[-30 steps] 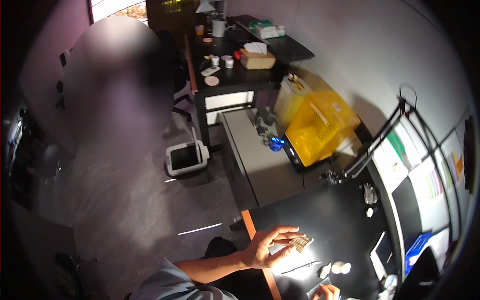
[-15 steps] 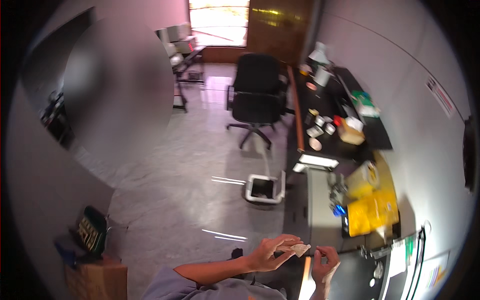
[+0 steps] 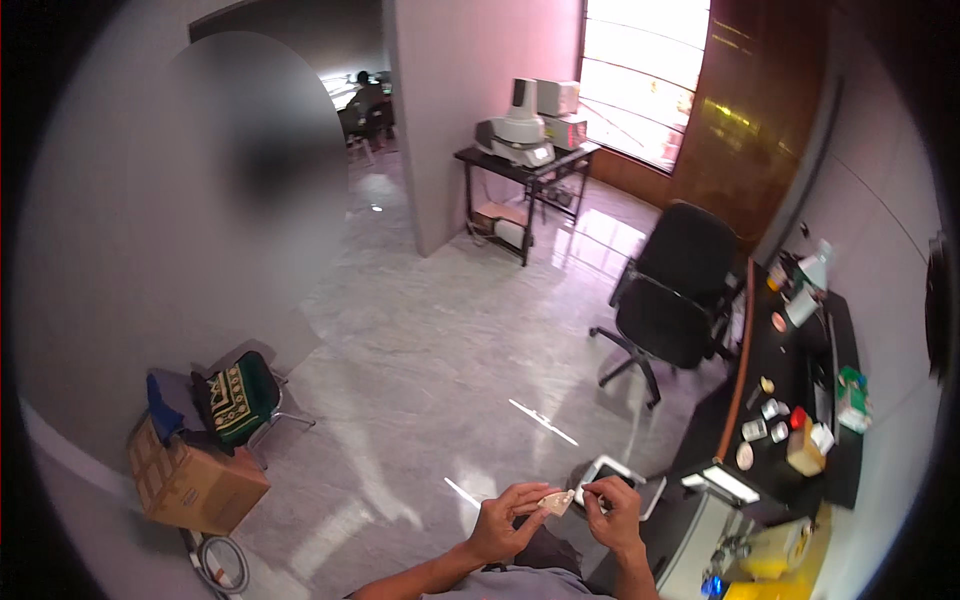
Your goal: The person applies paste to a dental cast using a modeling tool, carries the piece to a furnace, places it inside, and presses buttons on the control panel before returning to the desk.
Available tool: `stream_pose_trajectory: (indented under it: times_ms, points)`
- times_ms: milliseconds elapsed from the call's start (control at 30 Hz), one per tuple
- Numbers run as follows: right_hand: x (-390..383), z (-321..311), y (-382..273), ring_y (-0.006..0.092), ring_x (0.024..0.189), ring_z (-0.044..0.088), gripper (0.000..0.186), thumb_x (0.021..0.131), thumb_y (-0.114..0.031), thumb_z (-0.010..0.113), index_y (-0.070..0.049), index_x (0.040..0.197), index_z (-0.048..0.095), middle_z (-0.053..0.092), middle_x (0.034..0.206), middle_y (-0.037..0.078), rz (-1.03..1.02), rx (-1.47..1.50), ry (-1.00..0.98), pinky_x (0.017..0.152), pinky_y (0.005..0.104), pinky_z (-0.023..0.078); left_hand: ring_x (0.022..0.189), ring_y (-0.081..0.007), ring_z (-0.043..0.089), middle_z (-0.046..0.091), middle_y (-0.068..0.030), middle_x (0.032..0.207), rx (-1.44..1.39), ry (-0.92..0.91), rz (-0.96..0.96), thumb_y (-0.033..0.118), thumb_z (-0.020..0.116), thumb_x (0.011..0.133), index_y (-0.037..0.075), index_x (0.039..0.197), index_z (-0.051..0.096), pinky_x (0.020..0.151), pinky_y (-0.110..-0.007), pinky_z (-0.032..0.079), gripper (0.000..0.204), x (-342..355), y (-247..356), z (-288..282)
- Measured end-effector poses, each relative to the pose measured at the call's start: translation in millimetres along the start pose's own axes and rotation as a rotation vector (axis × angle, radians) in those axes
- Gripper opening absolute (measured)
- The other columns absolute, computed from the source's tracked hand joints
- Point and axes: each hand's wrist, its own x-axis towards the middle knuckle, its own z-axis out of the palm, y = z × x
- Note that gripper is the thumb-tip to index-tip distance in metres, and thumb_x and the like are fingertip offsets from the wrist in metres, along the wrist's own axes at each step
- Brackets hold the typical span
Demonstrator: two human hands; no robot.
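Observation:
My left hand (image 3: 506, 524) is closed on a small pale beige piece (image 3: 556, 503), roughly wedge-shaped, pinched between thumb and fingers. White bits show along its upper right edge; it is too small to tell its exact kind. Just right of it is my right hand (image 3: 613, 510), thumb and fingertips pressed together close to the piece. Whatever lies between those fingertips, if anything, is too small to make out. Both hands are held up in front of my body, above the floor.
A white-rimmed bin (image 3: 603, 468) stands beyond my hands. To the right, a black desk (image 3: 770, 375) carries small containers, with a black office chair (image 3: 675, 285) beside it. A cardboard box (image 3: 205, 490) and a chair with green patterned cloth (image 3: 240, 398) stand left. Farther off is a machine table (image 3: 520, 170).
The view has swung left, so the desk and office chair appear farther right. My right hand has come closer to the beige piece, which stays in my left hand.

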Motion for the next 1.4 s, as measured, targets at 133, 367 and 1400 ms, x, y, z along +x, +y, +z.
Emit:
stream_pose_trajectory:
  times_ms: [133,367,1400]
  points:
    - [84,23,42,0.0266,0.074,0.071,0.01,0.084,-0.002,0.073,-0.002,0.092,0.076,0.07,0.083,0.014,0.016,0.042,-0.081,0.067,0.0343,0.055,0.12,-0.0244,0.068,0.069,-0.0232,0.131,0.062,0.114,-0.019,-0.004,0.064,0.099,-0.007,0.134,0.051,0.103,-0.033,0.055,0.038,72,-15,-25]
    - [270,39,92,0.024,0.071,0.069,0.009,0.082,0.0,0.074,-0.003,0.091,0.076,0.071,0.082,0.013,-0.199,0.09,-0.165,0.065,0.0331,0.054,0.119,-0.0244,0.068,0.069,-0.0221,0.129,0.126,0.262,0.059,-0.003,0.066,0.099,-0.005,0.133,0.052,0.102,-0.033,0.057,0.037,229,-38,-52]
    - [879,46,411,0.0218,0.074,0.071,0.01,0.086,-0.003,0.073,-0.002,0.095,0.077,0.074,0.088,0.013,0.288,0.111,0.053,0.066,0.0316,0.055,0.119,-0.0272,0.069,0.069,-0.022,0.131,0.2,-0.146,0.16,-0.007,0.063,0.098,-0.004,0.134,0.05,0.1,-0.033,0.058,0.039,1033,-199,-147]
